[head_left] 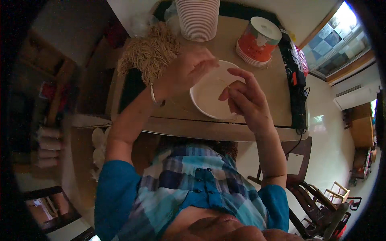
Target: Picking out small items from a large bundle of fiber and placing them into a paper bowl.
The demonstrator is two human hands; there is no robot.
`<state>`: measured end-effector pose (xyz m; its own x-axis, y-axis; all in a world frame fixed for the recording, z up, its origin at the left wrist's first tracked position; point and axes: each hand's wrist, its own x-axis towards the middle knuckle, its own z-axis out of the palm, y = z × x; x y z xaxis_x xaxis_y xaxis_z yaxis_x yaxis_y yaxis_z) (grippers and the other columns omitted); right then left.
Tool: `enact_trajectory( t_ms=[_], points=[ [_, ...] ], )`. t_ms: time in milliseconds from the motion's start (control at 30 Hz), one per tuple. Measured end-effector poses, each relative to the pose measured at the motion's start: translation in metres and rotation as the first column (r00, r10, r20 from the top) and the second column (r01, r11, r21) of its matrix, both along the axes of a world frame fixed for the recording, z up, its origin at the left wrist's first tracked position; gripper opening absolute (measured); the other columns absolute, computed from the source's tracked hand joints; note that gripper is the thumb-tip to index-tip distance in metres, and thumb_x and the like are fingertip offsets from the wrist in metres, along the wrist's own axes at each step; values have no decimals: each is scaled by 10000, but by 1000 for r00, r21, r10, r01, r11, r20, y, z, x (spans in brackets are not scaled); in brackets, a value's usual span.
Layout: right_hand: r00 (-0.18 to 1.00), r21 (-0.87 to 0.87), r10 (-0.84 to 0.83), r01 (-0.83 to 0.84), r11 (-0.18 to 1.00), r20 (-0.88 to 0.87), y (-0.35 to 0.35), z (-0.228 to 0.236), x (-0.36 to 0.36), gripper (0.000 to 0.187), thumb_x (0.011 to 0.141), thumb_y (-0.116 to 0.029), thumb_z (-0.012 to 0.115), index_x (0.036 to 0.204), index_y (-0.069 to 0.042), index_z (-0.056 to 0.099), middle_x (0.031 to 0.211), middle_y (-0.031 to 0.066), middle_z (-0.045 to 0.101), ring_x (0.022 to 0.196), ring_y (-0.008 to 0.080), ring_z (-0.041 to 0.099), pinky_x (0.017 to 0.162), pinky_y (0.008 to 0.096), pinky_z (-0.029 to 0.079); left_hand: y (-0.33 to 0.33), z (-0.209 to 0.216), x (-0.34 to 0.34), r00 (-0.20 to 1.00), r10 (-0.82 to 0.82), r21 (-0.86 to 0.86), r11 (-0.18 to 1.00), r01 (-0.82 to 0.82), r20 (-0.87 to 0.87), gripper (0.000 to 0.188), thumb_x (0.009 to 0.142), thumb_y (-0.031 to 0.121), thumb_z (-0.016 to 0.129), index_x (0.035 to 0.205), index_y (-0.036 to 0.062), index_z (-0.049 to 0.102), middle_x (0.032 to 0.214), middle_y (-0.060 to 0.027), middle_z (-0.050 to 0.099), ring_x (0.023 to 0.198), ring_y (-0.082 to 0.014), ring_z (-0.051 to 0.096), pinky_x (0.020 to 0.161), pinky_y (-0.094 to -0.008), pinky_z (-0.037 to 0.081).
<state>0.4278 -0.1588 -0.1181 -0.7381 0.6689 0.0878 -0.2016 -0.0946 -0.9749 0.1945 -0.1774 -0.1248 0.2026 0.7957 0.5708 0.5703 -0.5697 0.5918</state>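
Right hand pinches a strand over a white tub, apparently positioning it, left hand with grip indeterminable; steady guidance seems needed next.

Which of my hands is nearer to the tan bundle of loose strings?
Left. Your left hand is just right of the tan string bundle; your right hand is farther right, partly over the right side of the round white bowl.
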Motion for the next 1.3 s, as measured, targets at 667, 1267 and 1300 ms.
enact_trajectory(
  t_ms=[667,1267,1300],
  points=[
    [997,35,58,-60,998,51,3,-2,-6,280,958,-66,487,1230,-55,422,885,57,632,704,78,531,632,213,449,-30,-15,9,971,78,-343,939,3,225,295,1000,248,466,920,-1,605,788,-65,591,729,-138,565,693,-284,465],
    [948,476,-215,81,876,234,-1,-5,-20,118,885,-58,620,996,-48,582,728,-15,522,648,55,460,572,216,396,-46,-2,19,990,14,-381,924,42,142,238,994,211,474,867,22,542,765,-16,521,731,-96,494,683,-262,432],
    [933,480,-242,90,873,267,-1,-4,-21,96,876,-66,639,959,-41,595,729,-8,538,651,55,467,573,220,404,-46,-2,19,992,11,-392,919,41,129,228,993,206,478,879,21,545,773,-16,524,740,-97,497,692,-261,435]
  ],
)
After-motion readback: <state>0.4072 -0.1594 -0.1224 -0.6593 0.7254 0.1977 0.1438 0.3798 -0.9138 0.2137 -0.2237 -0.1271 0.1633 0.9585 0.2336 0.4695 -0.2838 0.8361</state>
